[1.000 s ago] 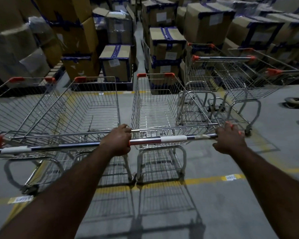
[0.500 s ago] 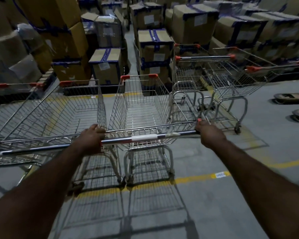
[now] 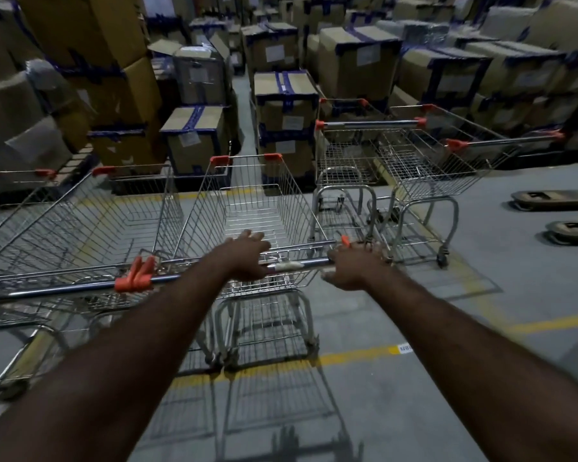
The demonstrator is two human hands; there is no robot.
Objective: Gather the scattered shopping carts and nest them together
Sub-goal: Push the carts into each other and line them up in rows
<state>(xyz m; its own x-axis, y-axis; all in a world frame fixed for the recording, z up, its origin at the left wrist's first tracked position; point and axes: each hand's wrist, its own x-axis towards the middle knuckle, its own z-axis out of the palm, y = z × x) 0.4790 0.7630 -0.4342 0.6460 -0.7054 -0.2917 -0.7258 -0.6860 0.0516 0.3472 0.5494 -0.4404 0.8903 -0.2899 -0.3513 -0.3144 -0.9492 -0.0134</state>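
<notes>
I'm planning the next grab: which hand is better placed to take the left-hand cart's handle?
Probably the left hand: it lies nearest the left cart's handle. The right hand sits farther right on the middle cart's handle.

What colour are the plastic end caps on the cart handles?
Orange-red. The end caps show best in the head view.

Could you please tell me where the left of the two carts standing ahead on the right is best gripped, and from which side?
Probably grip the cart by its horizontal handle bar, between the orange end caps, coming from the near side: the bar faces this way, unobstructed, while the basket points toward the stacked boxes.
</notes>
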